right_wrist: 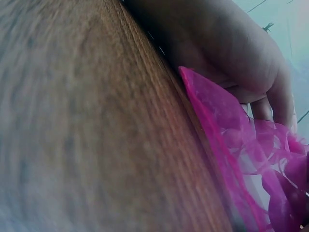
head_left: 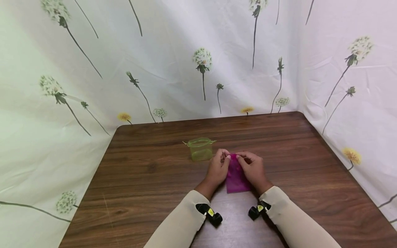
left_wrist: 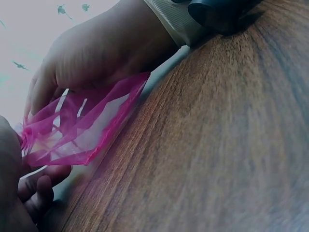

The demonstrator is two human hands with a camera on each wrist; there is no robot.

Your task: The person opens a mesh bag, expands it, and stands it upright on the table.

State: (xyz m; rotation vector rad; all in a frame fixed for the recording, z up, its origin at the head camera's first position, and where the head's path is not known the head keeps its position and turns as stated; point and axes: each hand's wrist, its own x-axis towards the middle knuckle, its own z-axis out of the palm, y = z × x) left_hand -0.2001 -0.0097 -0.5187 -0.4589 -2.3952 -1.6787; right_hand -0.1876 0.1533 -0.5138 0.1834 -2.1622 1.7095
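- sleeves (head_left: 178, 224), pale, one pair: at 8 and 4 o'clock from the purple pouch (head_left: 237, 179), cut off by the head view's bottom edge.
- wrist cameras (head_left: 216, 219), black, two: at 7 and 5 o'clock from that pouch.
- purple pouch, sheer: between the hands, at 5 o'clock from the head view's centre; contact with the wooden table (head_left: 139, 172) uncertain.
- left hand (head_left: 218, 168): at 10 o'clock of the pouch, thumb and fingers pinching its far edge.
- right hand (head_left: 255, 168): at 2 o'clock, pinching the same edge.
- step, as judged: handling the pouch's top edge with both hands; next move appears to call for a light, even hold on slippery mesh.
- green pouch (head_left: 201, 154), sheer, corded: on the table at 10 o'clock from the purple one, untouched; standing or flat, cannot tell.
- obscured: fingertips at the pinch, partly hidden; whether the purple mouth is open; its gathered end, cropped in the right wrist view.
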